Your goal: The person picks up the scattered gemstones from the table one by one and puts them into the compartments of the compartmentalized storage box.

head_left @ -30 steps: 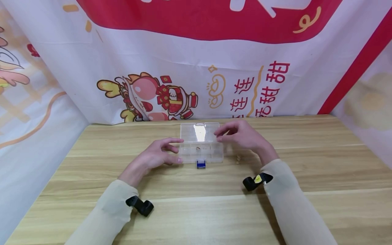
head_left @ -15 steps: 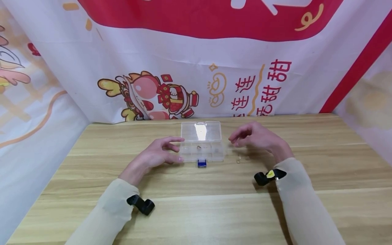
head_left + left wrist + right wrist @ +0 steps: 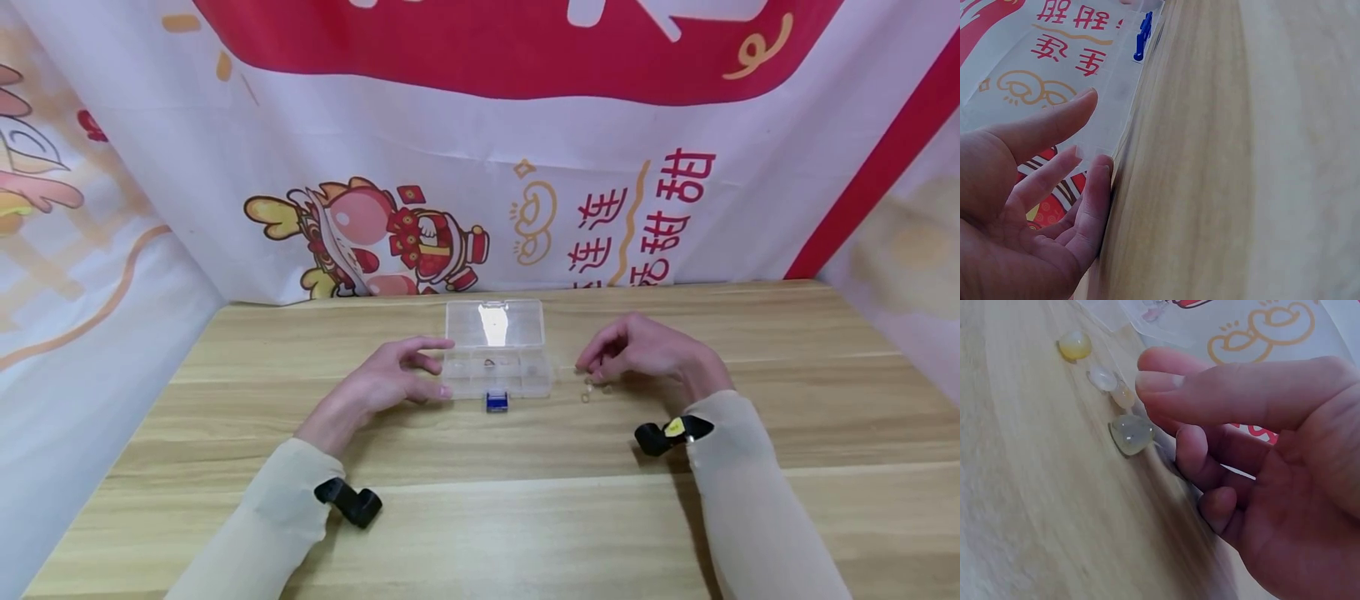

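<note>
Left hand [image 3: 390, 379] touches clear box [image 3: 495, 350]; right hand [image 3: 645, 354] near beads [image 3: 592, 390].

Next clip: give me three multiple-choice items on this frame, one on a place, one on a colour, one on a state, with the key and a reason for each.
1. Where do the beads lie?
A. inside the box
B. on the table, right of the box
C. in the left hand

2. What colour is the clasp on the box's near edge?
A. blue
B. red
C. green

3. How does the left hand stand?
A. closed in a fist away from the box
B. holding a bead in the air
C. fingers straight, touching the box's left end

Key: 1 B, the head view shows them on the table by the right hand's fingertips; 2 A, the clasp shows blue in the head and left wrist views; 3 C, the left wrist view shows straight fingers against the box.
</note>
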Demonstrator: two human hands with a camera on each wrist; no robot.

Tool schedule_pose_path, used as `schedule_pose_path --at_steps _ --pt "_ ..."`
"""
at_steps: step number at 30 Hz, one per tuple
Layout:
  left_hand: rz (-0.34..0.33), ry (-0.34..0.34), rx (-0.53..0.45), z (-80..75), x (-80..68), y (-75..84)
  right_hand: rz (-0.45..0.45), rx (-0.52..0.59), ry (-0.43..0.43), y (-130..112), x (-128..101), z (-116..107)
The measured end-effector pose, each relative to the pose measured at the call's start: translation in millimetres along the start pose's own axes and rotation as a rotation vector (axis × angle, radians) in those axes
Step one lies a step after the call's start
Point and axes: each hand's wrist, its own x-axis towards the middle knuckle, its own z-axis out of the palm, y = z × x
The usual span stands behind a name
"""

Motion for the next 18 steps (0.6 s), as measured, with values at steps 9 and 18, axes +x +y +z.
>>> schedule_pose_path --at_steps 9,18 --pt "0.001 0.001 -0.004 -0.5 0.6 -0.3 -0.016 -0.045 -0.036 -1.0 2.5 1.1" --pt "0.004 -0.005 -0.009 -0.5 0.4 -0.8 -0.025 -0.046 -0.049 -1.8 3.0 2.1"
